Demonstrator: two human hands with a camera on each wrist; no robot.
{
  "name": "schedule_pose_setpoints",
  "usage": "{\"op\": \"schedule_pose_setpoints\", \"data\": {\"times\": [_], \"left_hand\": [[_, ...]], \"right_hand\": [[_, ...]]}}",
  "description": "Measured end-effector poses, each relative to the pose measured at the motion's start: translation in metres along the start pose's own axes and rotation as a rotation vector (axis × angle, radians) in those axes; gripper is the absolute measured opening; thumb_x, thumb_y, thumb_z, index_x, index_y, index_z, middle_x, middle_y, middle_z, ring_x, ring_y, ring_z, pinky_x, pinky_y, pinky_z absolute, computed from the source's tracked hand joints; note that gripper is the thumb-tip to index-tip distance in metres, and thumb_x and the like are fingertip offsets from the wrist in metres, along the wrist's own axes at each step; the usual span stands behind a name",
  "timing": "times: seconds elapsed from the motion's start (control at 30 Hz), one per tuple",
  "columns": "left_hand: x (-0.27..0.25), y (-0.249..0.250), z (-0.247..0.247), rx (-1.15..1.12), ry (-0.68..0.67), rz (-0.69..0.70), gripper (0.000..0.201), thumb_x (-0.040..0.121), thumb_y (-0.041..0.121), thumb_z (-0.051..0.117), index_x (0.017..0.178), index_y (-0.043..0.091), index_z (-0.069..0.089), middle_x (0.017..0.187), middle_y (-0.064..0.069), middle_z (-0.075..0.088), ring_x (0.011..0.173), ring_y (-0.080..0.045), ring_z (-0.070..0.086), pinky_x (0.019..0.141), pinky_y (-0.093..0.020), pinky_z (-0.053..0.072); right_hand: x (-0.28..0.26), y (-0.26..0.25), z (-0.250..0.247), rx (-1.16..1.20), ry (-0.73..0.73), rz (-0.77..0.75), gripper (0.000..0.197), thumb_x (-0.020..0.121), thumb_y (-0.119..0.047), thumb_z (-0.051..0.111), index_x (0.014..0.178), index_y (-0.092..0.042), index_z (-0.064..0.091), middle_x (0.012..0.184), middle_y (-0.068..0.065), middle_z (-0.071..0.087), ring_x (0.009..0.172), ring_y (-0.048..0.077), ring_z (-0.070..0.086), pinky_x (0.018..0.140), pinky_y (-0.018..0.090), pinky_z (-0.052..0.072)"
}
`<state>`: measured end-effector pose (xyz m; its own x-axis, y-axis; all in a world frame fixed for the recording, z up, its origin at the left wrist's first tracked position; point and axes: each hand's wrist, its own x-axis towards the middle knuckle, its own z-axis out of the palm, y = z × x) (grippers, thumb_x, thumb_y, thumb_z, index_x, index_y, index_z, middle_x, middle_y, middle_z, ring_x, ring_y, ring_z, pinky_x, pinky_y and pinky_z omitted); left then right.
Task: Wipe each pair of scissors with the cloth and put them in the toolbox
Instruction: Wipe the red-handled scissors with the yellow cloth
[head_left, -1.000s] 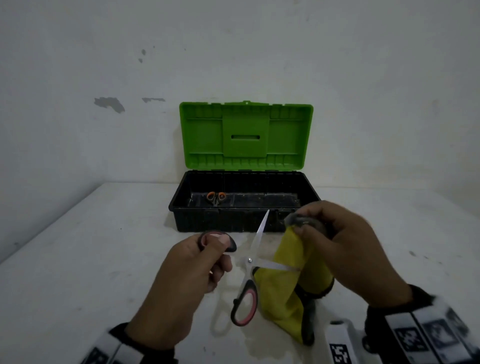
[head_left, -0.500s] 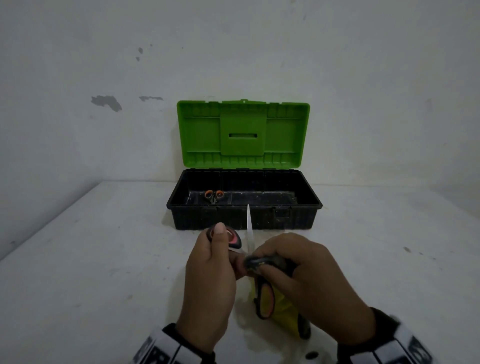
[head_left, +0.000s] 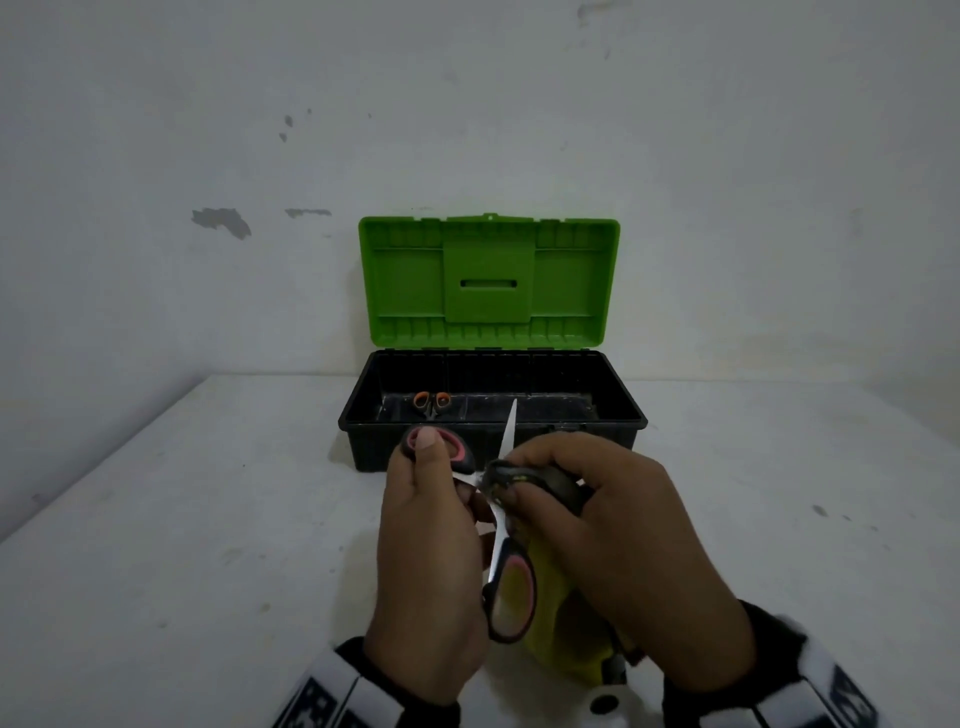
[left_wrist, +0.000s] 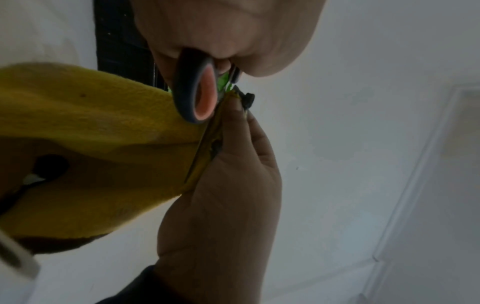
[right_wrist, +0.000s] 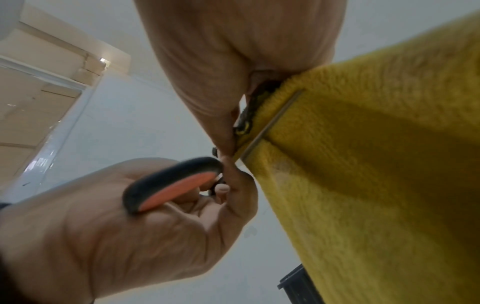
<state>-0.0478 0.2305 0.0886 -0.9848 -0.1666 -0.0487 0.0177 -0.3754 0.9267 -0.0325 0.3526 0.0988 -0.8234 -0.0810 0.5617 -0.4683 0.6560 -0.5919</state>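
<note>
Left hand (head_left: 426, 566) grips the black-and-pink-handled steel scissors (head_left: 506, 587) by one loop. Right hand (head_left: 618, 545) pinches the yellow fleecy cloth (right_wrist: 363, 164) round a blade, before the open green-lidded black plastic toolbox (head_left: 493, 415).

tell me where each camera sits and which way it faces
Head: worn on the head, looking forward and down at the toolbox, both hands in view.
Left wrist: looks up along the left hand at the scissors and cloth.
Right wrist: looks up along the right hand.
All three share the scissors and cloth.
</note>
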Motion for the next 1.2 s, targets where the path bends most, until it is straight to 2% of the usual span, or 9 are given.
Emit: {"op": "schedule_pose_setpoints", "data": {"times": [0.17,0.27,0.37,0.57,0.67,0.87,0.93,1.0,1.2], "left_hand": [[-0.003,0.006,0.002,-0.107,-0.094,-0.103,0.034,0.099,0.045,0.039,0.125,0.031,0.055,0.085,-0.005,0.055,0.074,-0.021,0.062,0.051,-0.032,0.052],[-0.004,0.005,0.004,-0.092,-0.096,-0.102,0.031,0.099,0.045,0.04,0.126,0.043,0.054,0.092,0.0,0.061,0.083,-0.021,0.065,0.064,-0.041,0.057],[-0.001,-0.001,0.004,0.086,-0.025,0.045,0.028,0.1,0.046,0.038,0.086,0.056,0.061,0.091,-0.001,0.065,0.088,-0.026,0.066,0.079,-0.053,0.057],[-0.002,-0.011,0.003,0.413,0.036,0.391,0.025,0.097,0.028,0.034,0.085,0.01,0.048,0.068,-0.011,0.047,0.05,-0.009,0.041,0.045,-0.019,0.037],[-0.002,-0.015,0.006,0.465,0.037,0.453,0.027,0.093,0.031,0.033,0.085,0.009,0.048,0.069,-0.019,0.049,0.051,-0.017,0.041,0.044,-0.026,0.037],[0.002,-0.015,0.001,0.528,0.022,0.529,0.022,0.1,0.024,0.035,0.082,0.015,0.045,0.059,-0.009,0.042,0.043,-0.012,0.041,0.039,-0.025,0.043],[0.0,-0.012,0.003,0.486,-0.028,0.47,0.028,0.097,0.036,0.032,0.084,0.016,0.046,0.062,-0.016,0.043,0.05,-0.038,0.049,0.042,-0.049,0.05],[-0.002,-0.008,0.005,0.442,-0.064,0.41,0.032,0.097,0.038,0.029,0.085,0.013,0.045,0.064,-0.02,0.043,0.053,-0.05,0.051,0.04,-0.055,0.048],[0.006,-0.006,-0.002,0.491,-0.067,0.458,0.033,0.099,0.03,0.032,0.077,0.007,0.043,0.062,-0.024,0.047,0.043,-0.032,0.053,0.038,-0.042,0.05]], "right_hand": [[-0.002,0.003,-0.005,-0.122,0.044,-0.078,0.017,0.08,-0.023,0.071,0.096,-0.029,0.072,0.089,-0.016,0.067,0.086,-0.001,0.057,0.074,0.006,0.047],[-0.001,0.002,-0.006,-0.094,0.017,-0.03,0.018,0.084,-0.02,0.072,0.098,-0.03,0.072,0.09,-0.016,0.068,0.085,-0.001,0.058,0.076,0.007,0.047],[-0.001,0.0,-0.003,-0.053,-0.044,0.033,0.018,0.087,-0.023,0.067,0.101,-0.035,0.069,0.089,-0.02,0.066,0.084,-0.002,0.059,0.077,0.01,0.047],[-0.001,0.004,-0.001,0.019,0.037,0.071,0.016,0.087,-0.016,0.069,0.08,-0.027,0.06,0.067,-0.014,0.061,0.071,-0.003,0.059,0.059,0.005,0.042],[0.005,0.014,-0.003,0.012,0.16,0.082,0.023,0.085,-0.015,0.071,0.072,-0.021,0.053,0.071,-0.007,0.056,0.064,0.002,0.054,0.054,0.005,0.037],[-0.005,0.007,0.0,0.002,0.082,0.033,0.027,0.084,-0.016,0.072,0.07,-0.027,0.052,0.065,-0.006,0.058,0.067,0.008,0.056,0.054,0.006,0.039],[0.001,0.016,-0.003,0.039,0.161,0.079,0.024,0.084,-0.02,0.072,0.069,-0.022,0.053,0.067,-0.005,0.056,0.064,0.008,0.055,0.052,0.008,0.039],[0.005,0.02,-0.005,0.077,0.235,0.124,0.025,0.083,-0.023,0.074,0.068,-0.02,0.053,0.064,-0.004,0.054,0.06,0.009,0.053,0.05,0.009,0.038],[-0.001,0.012,0.0,0.128,0.153,0.136,0.027,0.081,-0.023,0.075,0.067,-0.025,0.052,0.064,-0.006,0.057,0.056,0.005,0.053,0.049,0.008,0.038]]}}
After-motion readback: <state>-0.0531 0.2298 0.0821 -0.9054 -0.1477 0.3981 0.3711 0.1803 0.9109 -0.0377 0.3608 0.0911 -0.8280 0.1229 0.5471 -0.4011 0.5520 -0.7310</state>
